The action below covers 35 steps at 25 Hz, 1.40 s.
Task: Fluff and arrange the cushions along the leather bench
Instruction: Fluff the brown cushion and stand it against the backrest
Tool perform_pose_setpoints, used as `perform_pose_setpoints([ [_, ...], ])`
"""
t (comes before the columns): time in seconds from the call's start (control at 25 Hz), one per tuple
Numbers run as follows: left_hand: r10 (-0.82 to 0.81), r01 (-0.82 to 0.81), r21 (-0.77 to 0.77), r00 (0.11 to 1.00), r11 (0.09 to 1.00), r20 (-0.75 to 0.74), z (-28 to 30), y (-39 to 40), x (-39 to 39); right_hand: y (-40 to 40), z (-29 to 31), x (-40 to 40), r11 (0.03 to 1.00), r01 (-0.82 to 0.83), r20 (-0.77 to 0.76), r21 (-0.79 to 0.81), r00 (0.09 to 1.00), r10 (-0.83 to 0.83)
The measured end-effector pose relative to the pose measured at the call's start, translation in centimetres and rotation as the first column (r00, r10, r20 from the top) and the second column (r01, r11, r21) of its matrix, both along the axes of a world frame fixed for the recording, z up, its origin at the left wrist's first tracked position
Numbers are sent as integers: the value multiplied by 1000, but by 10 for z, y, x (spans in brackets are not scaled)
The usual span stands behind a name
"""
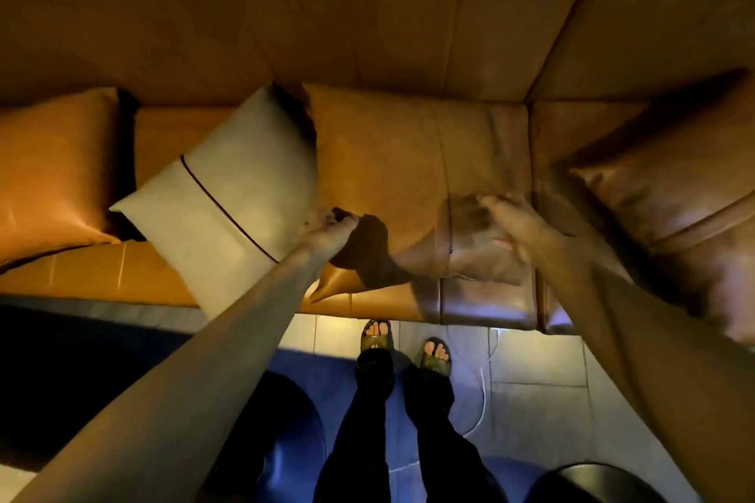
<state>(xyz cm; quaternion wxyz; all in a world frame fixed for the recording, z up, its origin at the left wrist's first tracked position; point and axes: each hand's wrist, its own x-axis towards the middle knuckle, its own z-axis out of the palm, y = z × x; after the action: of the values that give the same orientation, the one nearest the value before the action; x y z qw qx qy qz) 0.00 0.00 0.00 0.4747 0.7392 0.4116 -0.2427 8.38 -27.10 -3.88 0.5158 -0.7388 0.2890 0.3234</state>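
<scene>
Bare bench seat (pixel 163 135) lies open between tan cushion (pixel 53 171) and grey cushion (pixel 228 192)

Four cushions along the bench (pixel 171 274), far-left cushion (pixel 53 171) against the backrest, tilted cushion (pixel 228 192) just right of it, middle cushion (pixel 392 176) touching it, far-right cushion (pixel 674 184) beyond, feet (pixel 404 343) on the floor before the bench.

arms bare, no sleeves | black trousers (pixel 367 421) | open-toed sandals (pixel 376 335)

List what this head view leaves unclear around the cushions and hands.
- Right hand: motion-blurred, grip on the brown cushion unreadable.
- Left hand: fingers sunk in that cushion's dark fold.
- Right cushion: cut by the frame edge, in shadow.
- Orange cushion: cut by the left edge.
</scene>
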Motion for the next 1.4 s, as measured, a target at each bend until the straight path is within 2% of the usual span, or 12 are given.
perform_pose_setpoints([
  [0.08, 94, -94, 4, 995, 996, -31, -19, 11, -1, 10, -17, 4, 996, 19, -9, -84, 1000, -20],
  [0.28, 134, -156, -189, 983, 970, -123, -37, 13, -7, 37, -32, 7, 937, -100, -105, -334, 992, 68],
  [0.48, 83, -102, -176, 991, 979, -109, -22, 15, 7, 36, -20, 12, 955, -59, -102, -290, 994, 31],
  [0.64, 81, -74, -165, 996, 983, 36, 6, 0, 20, 39, 12, 19, 939, -23, -18, -344, 1000, 17],
  [0.76, 17, -3, -90, 988, 996, 155, 33, -27, 37, 47, 56, 26, 929, -68, 92, -364, 990, 109],
  [0.92, -117, 178, -209, 954, 961, 275, 72, -80, 60, 48, 123, 45, 895, -300, 126, -331, 926, 357],
  [1.04, -324, 409, -273, 895, 871, 307, 84, -119, 63, 26, 145, 49, 763, -503, -6, -405, 836, 548],
  [1.12, -446, 570, -327, 809, 753, 383, 87, -135, 66, 4, 149, 44, 747, -462, -44, -478, 862, 505],
  [1.2, -603, 732, -253, 671, 633, 432, 93, -141, 77, -18, 146, 38, 781, -353, -47, -515, 921, 386],
  [1.24, -668, 779, -123, 597, 615, 445, 96, -141, 85, -26, 145, 35, 788, -321, -38, -525, 934, 355],
  [1.32, -755, 724, 253, 536, 641, 378, 101, -137, 106, -35, 142, 32, 783, -325, -8, -530, 926, 379],
  [1.4, -804, 637, 495, 510, 591, 305, 107, -128, 126, -36, 139, 35, 770, -338, 25, -541, 909, 416],
])
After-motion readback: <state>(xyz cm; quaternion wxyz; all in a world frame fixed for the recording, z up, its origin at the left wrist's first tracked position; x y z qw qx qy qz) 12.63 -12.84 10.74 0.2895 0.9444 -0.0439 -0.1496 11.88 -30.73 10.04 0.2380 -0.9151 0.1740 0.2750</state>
